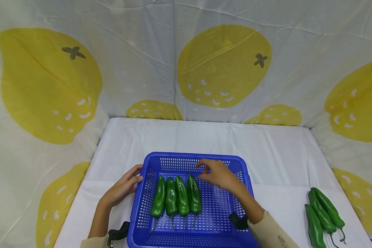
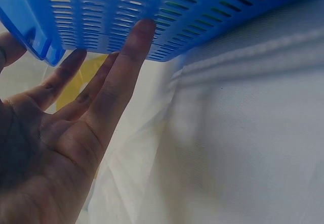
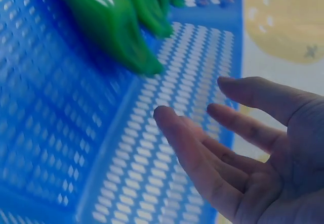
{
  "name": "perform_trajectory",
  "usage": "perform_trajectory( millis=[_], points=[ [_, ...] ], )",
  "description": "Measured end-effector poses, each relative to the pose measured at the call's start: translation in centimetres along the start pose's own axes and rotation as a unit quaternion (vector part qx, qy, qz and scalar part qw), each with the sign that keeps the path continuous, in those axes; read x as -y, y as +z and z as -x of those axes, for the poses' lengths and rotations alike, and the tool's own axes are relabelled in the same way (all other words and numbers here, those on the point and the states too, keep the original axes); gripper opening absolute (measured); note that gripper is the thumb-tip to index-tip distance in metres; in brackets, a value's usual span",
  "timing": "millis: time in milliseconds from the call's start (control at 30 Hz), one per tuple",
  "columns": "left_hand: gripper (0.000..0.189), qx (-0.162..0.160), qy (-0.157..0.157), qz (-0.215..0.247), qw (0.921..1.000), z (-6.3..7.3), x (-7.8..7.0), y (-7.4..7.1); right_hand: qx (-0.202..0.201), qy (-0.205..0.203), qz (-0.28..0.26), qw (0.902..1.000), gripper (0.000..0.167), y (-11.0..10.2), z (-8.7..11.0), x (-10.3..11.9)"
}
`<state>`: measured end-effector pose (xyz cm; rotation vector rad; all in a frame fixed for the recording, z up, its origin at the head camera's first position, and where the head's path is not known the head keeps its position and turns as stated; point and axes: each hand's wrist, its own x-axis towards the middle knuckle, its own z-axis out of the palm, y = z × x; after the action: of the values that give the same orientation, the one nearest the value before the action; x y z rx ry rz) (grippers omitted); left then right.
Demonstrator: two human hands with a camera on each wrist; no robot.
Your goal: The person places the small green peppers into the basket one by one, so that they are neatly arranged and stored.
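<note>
A blue plastic basket [image 1: 226, 237] stands in the middle of the table. Several green peppers [image 1: 182, 196] lie side by side in its left half, stems towards me. My left hand [image 1: 121, 189] is at the basket's left side, its extended fingers [image 2: 121, 72] touching the perforated outer wall [image 2: 202, 11]. Over the right part of the basket hovers my right hand [image 1: 218, 174], fingers [image 3: 187, 148] loosely bent and apart, with nothing between them. It is just right of the rightmost pepper [image 3: 111, 27] in the row, not touching it.
Three more green peppers [image 1: 323, 213] lie on the white tablecloth [image 1: 279, 165] at the right. Cloth walls with a yellow lemon print [image 1: 223, 65] enclose the table at the back and sides. Dark wrist straps [image 1: 119, 232] show near the sleeves.
</note>
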<state>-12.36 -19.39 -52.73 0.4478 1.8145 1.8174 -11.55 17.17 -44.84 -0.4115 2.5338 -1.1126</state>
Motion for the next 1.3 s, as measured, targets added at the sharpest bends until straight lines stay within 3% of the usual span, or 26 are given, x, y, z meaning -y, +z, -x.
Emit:
perform_trajectory(
  millis=[400,633,800,1000,1300],
  points=[
    [0.047,-0.001,-0.002,0.001,1.0000,0.0,0.1,0.0,-0.120,0.022,0.023,0.9922,0.033,-5.4,4.9,-2.5],
    [0.047,0.001,-0.004,0.002,1.0000,0.0,0.0,0.1,-0.214,0.052,0.078,0.9722,0.036,-7.3,8.6,-5.1],
    [0.047,-0.001,-0.004,0.000,1.0000,0.0,0.0,0.1,-0.251,0.080,0.106,0.9588,0.034,-7.9,11.3,-7.8],
    [0.047,0.000,-0.004,0.000,1.0000,-0.1,0.1,0.1,-0.254,0.123,0.133,0.9500,0.033,-8.9,14.4,-11.3],
    [0.047,-0.005,-0.006,0.000,1.0000,-0.1,0.0,0.1,-0.195,0.198,0.176,0.9443,0.037,-11.1,17.9,-16.3]
  ],
)
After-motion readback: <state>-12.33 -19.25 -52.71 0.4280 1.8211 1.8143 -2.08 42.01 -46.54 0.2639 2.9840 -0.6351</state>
